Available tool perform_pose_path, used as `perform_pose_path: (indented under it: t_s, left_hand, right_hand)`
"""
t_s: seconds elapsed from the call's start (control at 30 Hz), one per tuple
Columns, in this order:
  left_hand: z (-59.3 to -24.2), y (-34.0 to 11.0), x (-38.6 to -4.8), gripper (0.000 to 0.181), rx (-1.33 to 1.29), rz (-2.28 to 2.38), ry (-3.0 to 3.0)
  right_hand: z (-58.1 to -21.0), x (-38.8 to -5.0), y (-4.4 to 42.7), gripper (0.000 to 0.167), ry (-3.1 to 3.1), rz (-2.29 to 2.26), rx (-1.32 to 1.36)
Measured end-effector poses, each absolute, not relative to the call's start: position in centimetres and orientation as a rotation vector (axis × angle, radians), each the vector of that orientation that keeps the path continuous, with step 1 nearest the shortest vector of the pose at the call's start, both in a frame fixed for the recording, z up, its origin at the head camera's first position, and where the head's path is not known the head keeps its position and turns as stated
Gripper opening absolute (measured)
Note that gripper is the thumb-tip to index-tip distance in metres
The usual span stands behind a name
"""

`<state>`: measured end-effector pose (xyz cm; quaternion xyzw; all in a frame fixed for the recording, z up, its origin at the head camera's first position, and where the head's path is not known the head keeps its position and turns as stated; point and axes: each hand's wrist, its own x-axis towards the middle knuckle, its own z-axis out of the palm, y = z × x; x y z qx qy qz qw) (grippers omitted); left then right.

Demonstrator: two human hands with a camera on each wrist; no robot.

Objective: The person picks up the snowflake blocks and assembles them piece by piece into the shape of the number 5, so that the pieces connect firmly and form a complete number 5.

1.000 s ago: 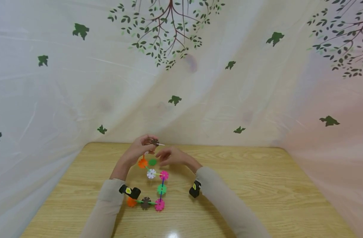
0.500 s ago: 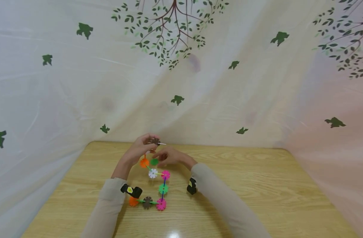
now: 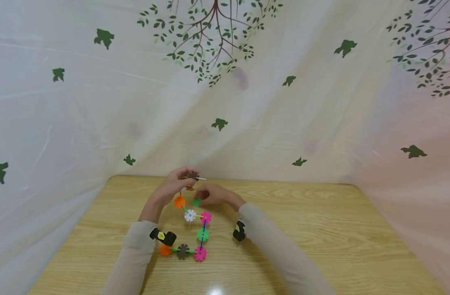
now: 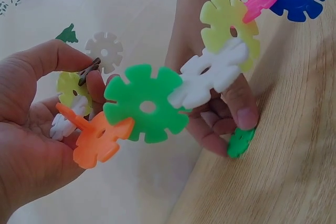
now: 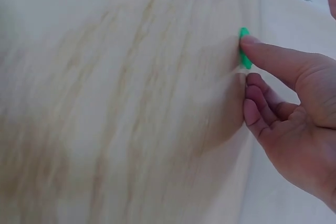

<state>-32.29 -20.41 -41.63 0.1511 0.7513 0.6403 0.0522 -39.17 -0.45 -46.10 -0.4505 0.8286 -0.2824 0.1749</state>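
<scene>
My left hand is raised at the table's back left, holding a linked chain of notched plastic discs near a dark brown disc. In the left wrist view, an orange disc, a green disc, a white disc and a yellow disc interlock across the foreground. Beside it, my right hand pinches a loose green disc close to the tabletop. That disc is tilted on edge, with the thumb over its near face; fingers behind it are partly hidden.
More of the chain trails toward the front: an orange disc, a white disc, a pink disc and several others, ending near my left wrist. The wooden table meets a printed curtain at its back edge.
My right hand has reached left to the green disc lying on the table, then taken hold of it and tilted it, drawing slightly right. The left hand stays nearly still with the chain.
</scene>
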Motion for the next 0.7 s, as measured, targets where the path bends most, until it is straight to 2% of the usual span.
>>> perform_pose_path:
  t_s: [0.7]
  left_hand:
    - [-42.9,-18.3,-33.0,0.035,0.387,2.036,2.179]
  right_hand:
    - [-45.3,-39.1,5.1,0.019,2.206,-0.976,-1.091]
